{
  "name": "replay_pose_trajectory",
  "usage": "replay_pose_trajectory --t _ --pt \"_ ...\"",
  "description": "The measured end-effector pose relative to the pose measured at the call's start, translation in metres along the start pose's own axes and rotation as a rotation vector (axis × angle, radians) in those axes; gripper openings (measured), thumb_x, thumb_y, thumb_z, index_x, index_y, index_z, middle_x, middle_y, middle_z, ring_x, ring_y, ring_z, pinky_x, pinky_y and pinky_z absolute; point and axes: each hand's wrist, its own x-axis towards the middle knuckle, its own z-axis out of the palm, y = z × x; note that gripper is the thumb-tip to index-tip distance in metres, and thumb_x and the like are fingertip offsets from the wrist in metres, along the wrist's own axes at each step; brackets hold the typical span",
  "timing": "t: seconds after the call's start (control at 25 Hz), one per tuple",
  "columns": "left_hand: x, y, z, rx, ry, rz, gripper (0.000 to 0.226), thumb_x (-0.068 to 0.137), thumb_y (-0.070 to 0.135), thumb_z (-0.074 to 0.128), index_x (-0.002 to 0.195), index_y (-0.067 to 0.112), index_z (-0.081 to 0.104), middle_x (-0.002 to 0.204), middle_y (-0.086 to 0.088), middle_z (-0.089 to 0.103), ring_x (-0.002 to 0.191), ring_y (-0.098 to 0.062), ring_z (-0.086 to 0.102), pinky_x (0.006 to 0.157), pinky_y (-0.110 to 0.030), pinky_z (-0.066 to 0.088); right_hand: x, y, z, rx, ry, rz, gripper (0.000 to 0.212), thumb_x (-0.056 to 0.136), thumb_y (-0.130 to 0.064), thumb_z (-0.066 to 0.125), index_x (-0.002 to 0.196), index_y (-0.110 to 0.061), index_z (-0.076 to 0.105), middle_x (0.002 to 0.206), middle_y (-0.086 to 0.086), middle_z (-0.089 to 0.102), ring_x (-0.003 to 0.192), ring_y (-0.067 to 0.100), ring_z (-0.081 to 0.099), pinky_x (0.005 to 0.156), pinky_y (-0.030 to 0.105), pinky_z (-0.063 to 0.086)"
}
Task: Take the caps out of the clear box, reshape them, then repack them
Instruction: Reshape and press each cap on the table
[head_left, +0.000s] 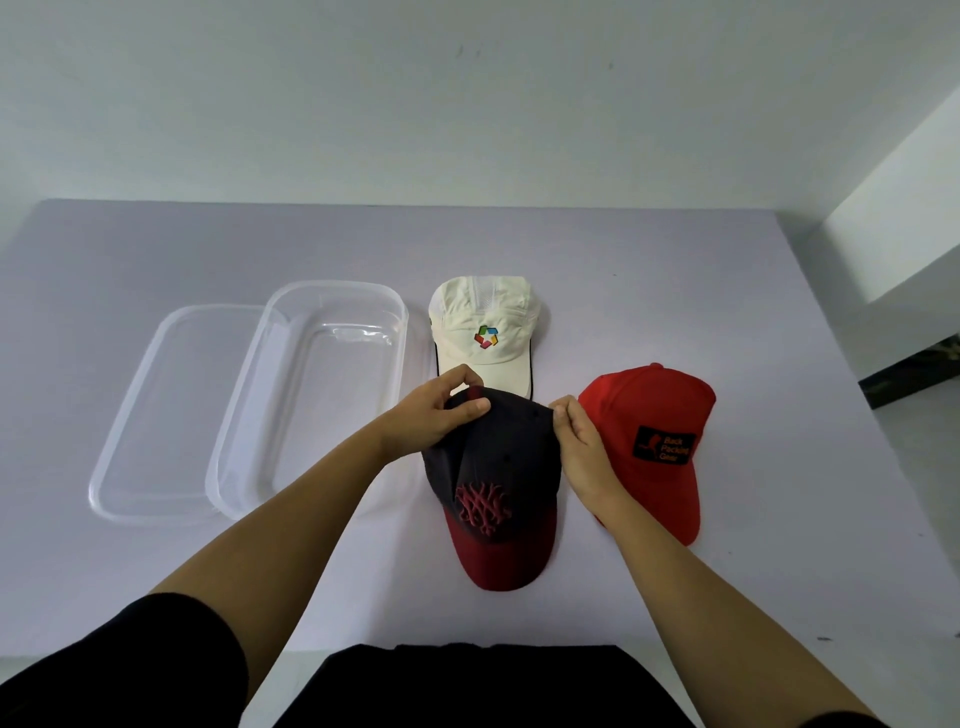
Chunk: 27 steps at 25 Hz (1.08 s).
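A dark navy cap (498, 467) with a maroon brim and a red embroidered logo lies on the table in front of me, brim toward me. My left hand (436, 410) pinches the back left of its crown. My right hand (584, 452) pinches the back right edge. A white cap (480, 332) with a multicoloured logo sits just behind it. To the right lies a red cap (654, 447) with a black patch. The clear box (249, 415) stands empty to the left.
The clear lid (130, 415) lies flat on the left, partly under the box. The pale lilac table (675, 597) ends at a white wall behind. A white block (909, 208) and a dark object (914, 379) stand beyond the table's right edge.
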Motion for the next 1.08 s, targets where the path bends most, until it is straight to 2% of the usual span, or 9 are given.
replay_pose_trajectory --t 0.24,0.32,0.4,0.56,0.72,0.8,0.88,1.0,1.08 --pt "0.007 -0.005 0.007 0.152 0.017 0.022 0.022 0.094 0.042 0.048 0.107 0.025 0.048 0.105 -0.01 0.062 0.094 -0.025 0.06 0.078 -0.032 0.05 0.003 -0.011 0.002 -0.32 -0.035 -0.156 0.04 0.098 -0.043 0.028 0.066 -0.032 0.049 0.056 -0.007 0.049 0.052 0.006 0.05 0.052 0.02 0.037" --pt "0.009 -0.007 0.01 0.188 0.029 0.032 0.022 0.094 0.042 0.047 0.106 0.024 0.047 0.104 -0.011 0.063 0.092 -0.025 0.06 0.074 -0.027 0.048 0.008 -0.012 0.005 -0.392 -0.057 -0.141 0.064 0.089 -0.065 0.02 0.073 -0.018 0.06 0.059 0.007 0.058 0.057 0.015 0.057 0.055 0.036 0.046" --pt "0.009 -0.007 0.011 0.217 0.032 0.04 0.022 0.094 0.041 0.047 0.108 0.023 0.047 0.102 -0.008 0.063 0.088 -0.02 0.06 0.071 -0.022 0.047 0.016 -0.006 0.004 -0.394 -0.13 -0.049 0.081 0.081 -0.075 0.016 0.087 -0.011 0.065 0.074 0.011 0.066 0.071 0.023 0.063 0.069 0.045 0.052" --pt "0.007 -0.004 0.008 0.157 0.063 0.016 0.023 0.091 0.041 0.055 0.106 0.024 0.056 0.1 0.003 0.063 0.086 -0.007 0.059 0.069 -0.016 0.045 0.022 -0.005 0.003 -0.284 -0.256 0.099 0.059 0.091 -0.061 0.028 0.104 -0.018 0.066 0.098 0.003 0.069 0.095 0.018 0.063 0.088 0.039 0.051" --pt "0.005 -0.009 0.005 0.156 0.072 -0.011 0.021 0.09 0.04 0.056 0.102 0.024 0.06 0.103 0.004 0.063 0.092 -0.009 0.06 0.075 -0.018 0.046 0.013 -0.02 -0.001 -0.148 -0.368 0.123 0.046 0.089 -0.058 0.041 0.083 -0.019 0.066 0.08 -0.002 0.065 0.081 0.013 0.062 0.074 0.026 0.048" --pt "0.003 -0.009 0.005 0.132 0.094 0.004 0.019 0.09 0.039 0.056 0.101 0.024 0.061 0.104 0.003 0.064 0.094 -0.012 0.061 0.078 -0.021 0.048 0.011 -0.026 -0.006 -0.122 -0.531 0.117 0.035 0.08 -0.048 0.065 0.103 -0.022 0.066 0.101 0.0 0.07 0.097 0.016 0.065 0.085 0.03 0.053" --pt "0.002 -0.007 0.005 0.074 0.093 0.017 0.017 0.09 0.037 0.058 0.1 0.024 0.062 0.102 0.004 0.066 0.093 -0.011 0.063 0.08 -0.024 0.05 0.013 -0.035 -0.012 -0.116 -0.661 0.182 0.05 0.074 -0.026 0.076 0.12 -0.02 0.058 0.116 0.004 0.066 0.108 0.021 0.062 0.091 0.035 0.052" --pt "-0.001 -0.006 0.0 -0.028 -0.003 -0.061 0.024 0.087 0.038 0.063 0.105 0.022 0.064 0.101 -0.001 0.069 0.091 -0.013 0.067 0.08 -0.026 0.054 0.014 -0.041 -0.017 -0.065 -0.752 0.301 0.052 0.075 -0.001 0.067 0.124 -0.01 0.053 0.117 0.01 0.064 0.108 0.026 0.061 0.089 0.032 0.052" --pt "-0.005 -0.009 -0.008 -0.039 -0.09 -0.138 0.034 0.082 0.041 0.067 0.105 0.017 0.064 0.1 -0.008 0.07 0.091 -0.016 0.068 0.081 -0.026 0.054 0.016 -0.039 -0.02 -0.052 -0.723 0.339 0.051 0.067 0.001 0.06 0.118 -0.007 0.057 0.111 0.014 0.065 0.102 0.028 0.062 0.087 0.035 0.051"
